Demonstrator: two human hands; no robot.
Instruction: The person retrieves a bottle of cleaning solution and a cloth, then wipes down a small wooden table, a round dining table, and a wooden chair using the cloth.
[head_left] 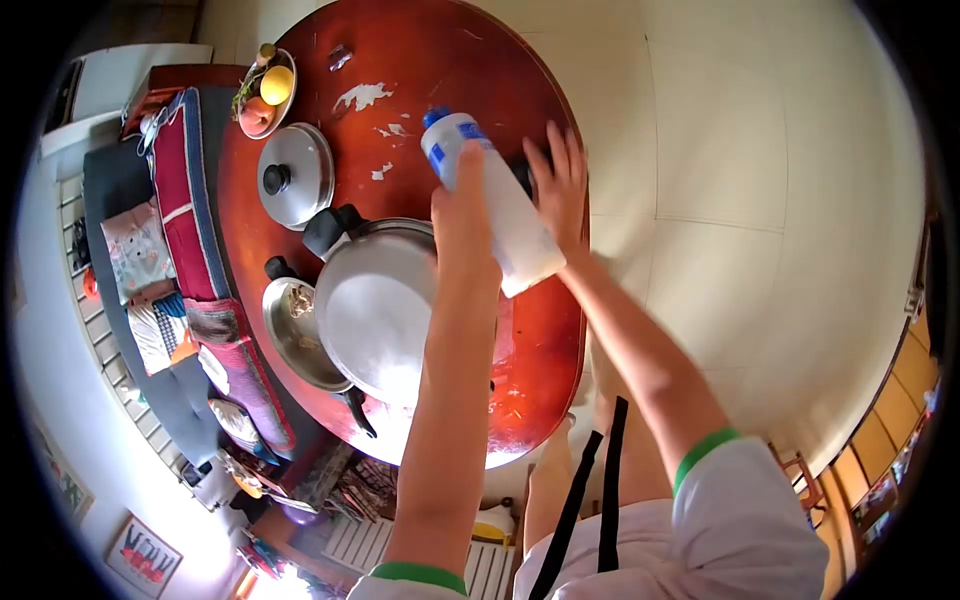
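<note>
My left hand (464,222) is closed around a white plastic bottle (517,228) with a blue cap and blue label marks. The bottle tilts above the table, its cap pointing to the far left. My right hand (561,186) is close beside the bottle at the table's right edge, fingers spread. A dark thing (520,172) shows between the bottle and my right hand, too hidden to name. Left of my left forearm is a large steel pot (375,310) with black handles. Part of the pot is covered by my arm.
The round red-brown table (470,60) has white worn patches. A steel lid (300,178), a pan (300,345) with some food bits, and a fruit plate (288,100) stand along its left side. Beyond is a sofa (215,270) with cushions. Tiled floor (720,170) lies to the right.
</note>
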